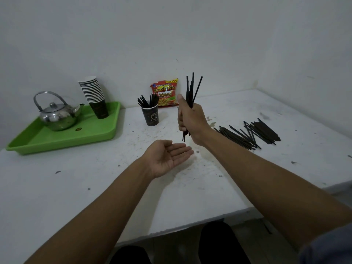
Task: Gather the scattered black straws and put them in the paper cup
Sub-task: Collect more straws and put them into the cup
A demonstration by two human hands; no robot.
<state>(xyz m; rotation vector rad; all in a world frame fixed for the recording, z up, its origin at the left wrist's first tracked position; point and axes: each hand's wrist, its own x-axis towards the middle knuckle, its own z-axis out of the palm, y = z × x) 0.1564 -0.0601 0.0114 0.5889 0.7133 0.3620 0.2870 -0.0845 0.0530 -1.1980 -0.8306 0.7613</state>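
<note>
The right hand (pixel 191 119) is gripping a bundle of black straws (pixel 191 88) upright, fingers closed around its middle, just to the right of the dark paper cup (pixel 150 116). The left hand (pixel 168 158) is lying open, palm up, holding nothing, nearer the person than the cup and under the bundle's lower ends. The cup is already holding several straws (pixel 147 101), fanned outward.

To do this step well, tap the lower ends level against the open palm, then lower the bundle vertically into the cup; steady the cup, since it is light and likely to tip.

More loose straws (pixel 249 133) are lying well to the right of the cup. The table surface (pixel 95 178) between is offering open room. The snack packet (pixel 165 93) is standing just behind the cup, and the green tray (pixel 62 141) is sitting to its left.
</note>
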